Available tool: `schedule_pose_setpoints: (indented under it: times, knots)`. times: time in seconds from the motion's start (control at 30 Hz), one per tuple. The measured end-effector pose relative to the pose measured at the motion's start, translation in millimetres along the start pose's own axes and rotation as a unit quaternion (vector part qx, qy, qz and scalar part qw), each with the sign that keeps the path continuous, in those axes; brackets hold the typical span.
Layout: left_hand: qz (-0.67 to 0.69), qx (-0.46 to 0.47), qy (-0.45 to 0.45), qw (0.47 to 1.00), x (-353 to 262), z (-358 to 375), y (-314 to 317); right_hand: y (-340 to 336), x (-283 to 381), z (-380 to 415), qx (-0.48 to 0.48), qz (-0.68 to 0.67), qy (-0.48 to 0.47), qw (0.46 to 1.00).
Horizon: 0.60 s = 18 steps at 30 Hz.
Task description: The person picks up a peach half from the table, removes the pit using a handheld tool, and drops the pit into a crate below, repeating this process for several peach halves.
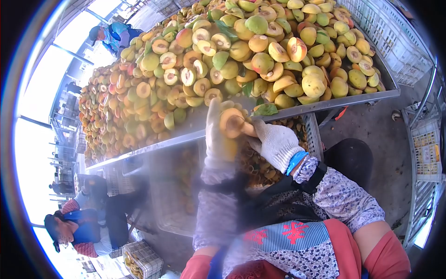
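My left hand [217, 132], in a pale glove, is closed around a halved yellow peach [230, 120] with its cut face turned up. My right hand [278, 143], in a white knit glove, grips a small tool with a tan handle [248, 129]. The tool's tip meets the middle of the cut face, and its exact kind is hidden. Both hands are at the near edge of a metal table, just in front of a large heap of peaches [258, 44], many of them halved. A green leaf [265, 109] lies by the rim.
The table's metal rim [325, 105] runs across in front of me. Below my hands is a crate [314, 135] with fruit pieces. White crates [395, 42] stand at the right. One co-worker [88, 230] sits at the left, another person [114, 37] is beyond the heap.
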<state>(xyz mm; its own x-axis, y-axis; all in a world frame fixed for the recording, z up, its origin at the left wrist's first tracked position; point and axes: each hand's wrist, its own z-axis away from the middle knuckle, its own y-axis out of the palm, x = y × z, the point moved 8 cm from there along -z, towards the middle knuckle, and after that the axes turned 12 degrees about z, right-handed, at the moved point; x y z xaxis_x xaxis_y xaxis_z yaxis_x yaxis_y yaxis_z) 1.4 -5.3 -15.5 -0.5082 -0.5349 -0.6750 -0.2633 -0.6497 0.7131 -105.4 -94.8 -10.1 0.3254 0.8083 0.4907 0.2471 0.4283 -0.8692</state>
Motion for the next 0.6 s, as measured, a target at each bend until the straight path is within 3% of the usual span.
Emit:
schedule_pose_setpoints:
  times: [0.17, 0.27, 0.37, 0.6]
  knots:
    - [-0.018, 0.028, 0.04, 0.999, 0.5, 7.1, 5.2, 4.7, -1.5, 1.3, 0.003, 0.021, -0.009, 1.0]
    - [0.093, 0.014, -0.003, 0.996, 8.9, 7.5, 6.7, 6.3, 1.3, 1.4, -0.003, 0.022, -0.027, 0.999]
    - [0.064, -0.05, 0.012, 0.997, 7.5, 8.8, -1.2, 7.4, 0.5, 0.8, 0.035, 0.019, -0.011, 0.999]
    - [-0.084, 0.037, 0.041, 0.995, -7.4, 11.9, 7.3, 16.1, 2.1, 8.9, 0.068, -0.03, 0.006, 0.997]
